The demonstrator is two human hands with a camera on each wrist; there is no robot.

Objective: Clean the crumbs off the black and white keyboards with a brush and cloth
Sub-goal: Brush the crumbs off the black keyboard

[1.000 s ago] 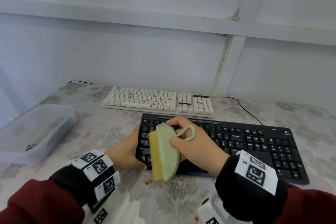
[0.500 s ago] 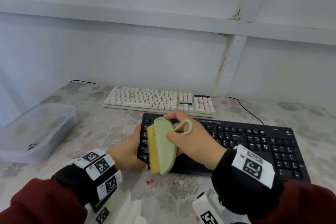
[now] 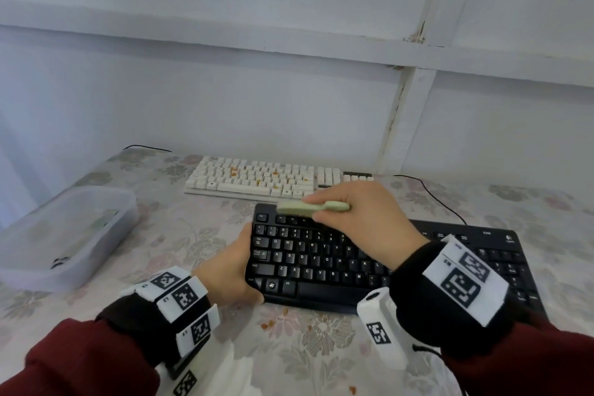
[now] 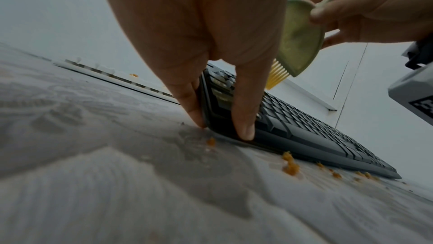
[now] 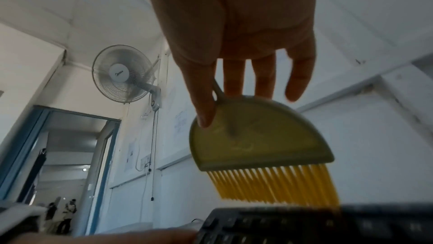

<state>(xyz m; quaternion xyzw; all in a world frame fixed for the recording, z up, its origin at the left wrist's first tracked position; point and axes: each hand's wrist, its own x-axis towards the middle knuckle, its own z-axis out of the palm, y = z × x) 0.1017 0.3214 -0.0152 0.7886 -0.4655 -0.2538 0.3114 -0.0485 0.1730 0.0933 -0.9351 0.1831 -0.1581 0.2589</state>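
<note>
Right hand (image 3: 363, 219) holds brush (image 3: 305, 207) over black keyboard (image 3: 321, 264).

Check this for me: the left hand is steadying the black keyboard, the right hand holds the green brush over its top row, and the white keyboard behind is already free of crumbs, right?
Not quite. The white keyboard has orange crumbs on its keys, as the head view shows. The rest holds: the left hand steadies the black keyboard and the right hand holds the green brush over its top row.

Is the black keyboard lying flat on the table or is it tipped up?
Cannot tell. The black keyboard is gripped at its left end by the left hand.
</note>
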